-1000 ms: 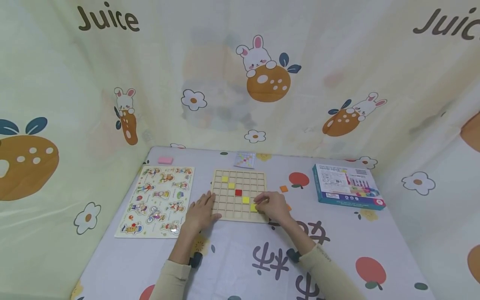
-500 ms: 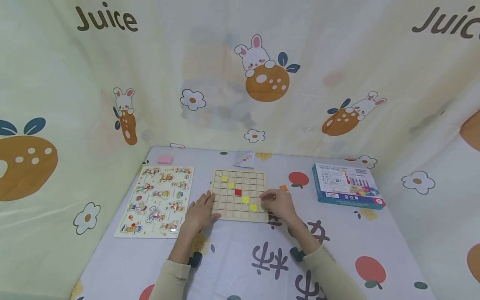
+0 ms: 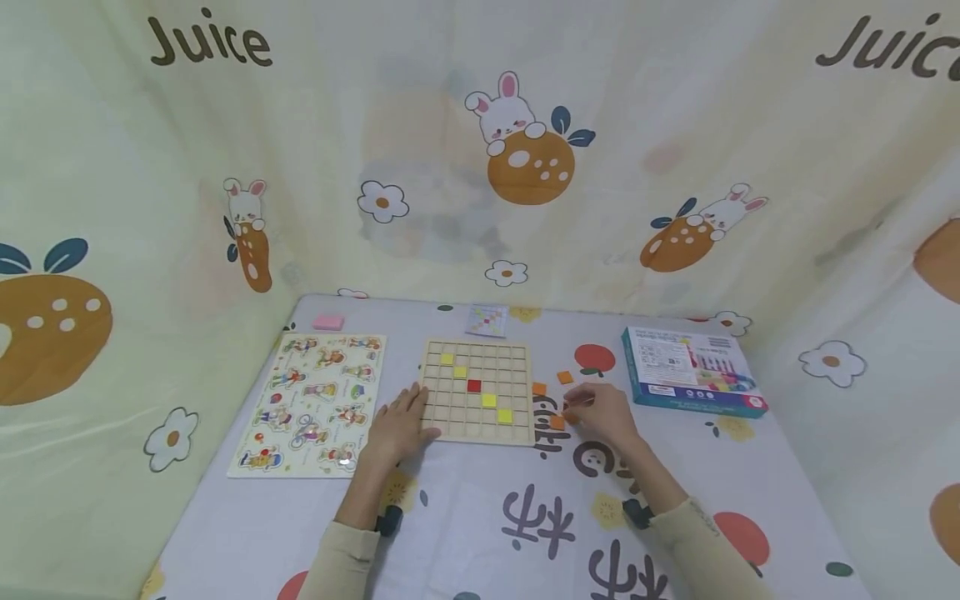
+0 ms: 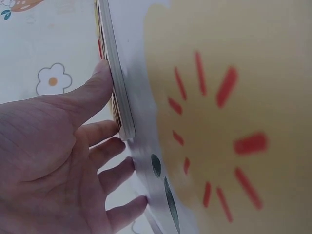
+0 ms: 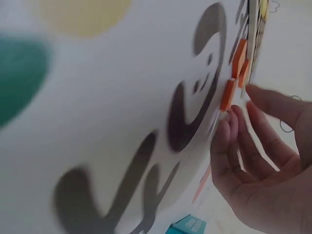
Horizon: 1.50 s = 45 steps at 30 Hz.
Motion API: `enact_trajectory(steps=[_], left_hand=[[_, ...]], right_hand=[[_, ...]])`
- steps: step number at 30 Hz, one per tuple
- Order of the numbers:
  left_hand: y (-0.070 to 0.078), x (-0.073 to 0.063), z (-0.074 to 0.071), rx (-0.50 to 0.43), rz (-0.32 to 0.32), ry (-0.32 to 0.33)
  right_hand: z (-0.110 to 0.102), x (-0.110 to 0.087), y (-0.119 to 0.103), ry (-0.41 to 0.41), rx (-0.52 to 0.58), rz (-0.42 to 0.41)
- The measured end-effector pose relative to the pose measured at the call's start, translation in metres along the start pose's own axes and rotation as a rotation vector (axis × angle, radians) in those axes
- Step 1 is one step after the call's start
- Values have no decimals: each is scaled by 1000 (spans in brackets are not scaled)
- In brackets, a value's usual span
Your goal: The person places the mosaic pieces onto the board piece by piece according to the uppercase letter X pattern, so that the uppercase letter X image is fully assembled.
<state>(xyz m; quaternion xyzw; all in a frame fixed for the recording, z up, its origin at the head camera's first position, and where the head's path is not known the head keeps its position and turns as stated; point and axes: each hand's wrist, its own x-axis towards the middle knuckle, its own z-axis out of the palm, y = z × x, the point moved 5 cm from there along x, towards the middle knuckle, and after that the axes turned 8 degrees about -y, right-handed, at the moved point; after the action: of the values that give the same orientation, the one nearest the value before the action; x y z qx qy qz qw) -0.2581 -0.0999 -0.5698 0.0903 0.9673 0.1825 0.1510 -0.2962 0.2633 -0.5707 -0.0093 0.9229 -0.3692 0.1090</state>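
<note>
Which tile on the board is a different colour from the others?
The red tile, midway along the diagonal on the board; the other four tiles are yellow.

Dark lettering on the cream curtain (image 3: 315,108) reads "Juice" (image 3: 210,38) at the upper left of the frame; the same word (image 3: 888,46) appears at upper right, its last letter cut by the edge. Large dark characters (image 3: 537,521) on the tablecloth (image 3: 450,517), lower centre, cannot be read surely. The teal-edged box (image 3: 693,371), right of centre, carries print too small to read.
</note>
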Motion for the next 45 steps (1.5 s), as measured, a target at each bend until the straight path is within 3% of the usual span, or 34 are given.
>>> enact_trajectory(steps=[11, 21, 36, 45], left_hand=[[-4, -1, -6, -14, -15, -5], [-3, 1, -1, -6, 10, 4], [0, -1, -1, -17, 14, 16], [0, -2, -3, -27, 21, 27]], right_hand=[[0, -3, -2, -23, -47, -27], [-12, 9, 10, 13, 13, -11], [-4, 45, -19, 70, 95, -56], [9, 73, -48, 63, 122, -2]])
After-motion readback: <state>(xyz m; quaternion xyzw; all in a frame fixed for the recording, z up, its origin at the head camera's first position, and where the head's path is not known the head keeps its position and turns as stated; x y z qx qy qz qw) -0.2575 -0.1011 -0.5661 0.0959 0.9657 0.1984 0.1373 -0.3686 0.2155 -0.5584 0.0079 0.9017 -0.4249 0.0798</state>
